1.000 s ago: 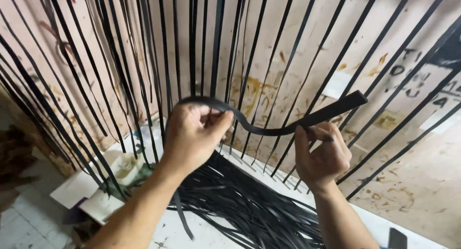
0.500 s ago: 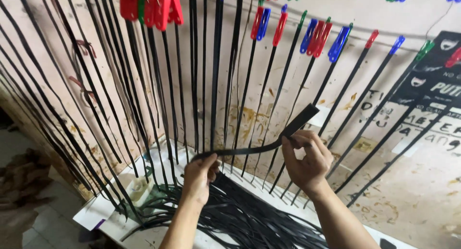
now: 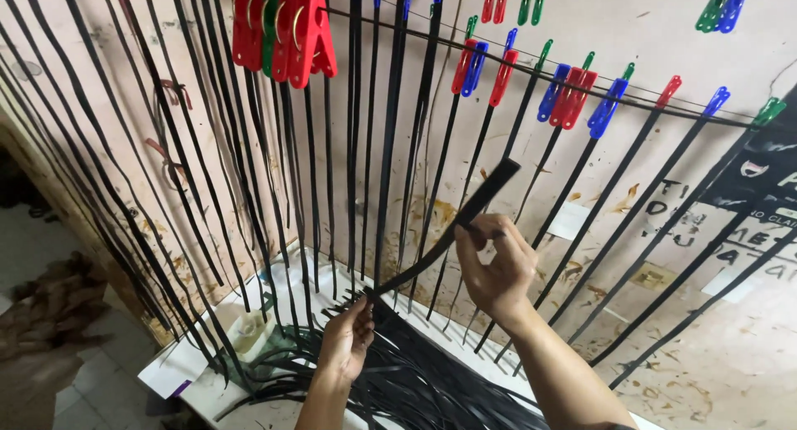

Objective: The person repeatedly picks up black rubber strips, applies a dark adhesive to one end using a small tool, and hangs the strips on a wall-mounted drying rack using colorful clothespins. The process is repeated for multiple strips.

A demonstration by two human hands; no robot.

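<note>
Head view: right hand [image 3: 496, 268] pinches the black strip [image 3: 448, 235] near its upper end, left hand [image 3: 349, 340] grips its lower end above the table [image 3: 178, 372]; keeping it taut should help.

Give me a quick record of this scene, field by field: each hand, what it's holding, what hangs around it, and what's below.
left hand: grips lower part of black strip
right hand: pinches same strip near its upper end
hanging: black strips on lines, held by coloured clothespins
below: pile of black strips on white surface
backdrop: stained wall
</note>
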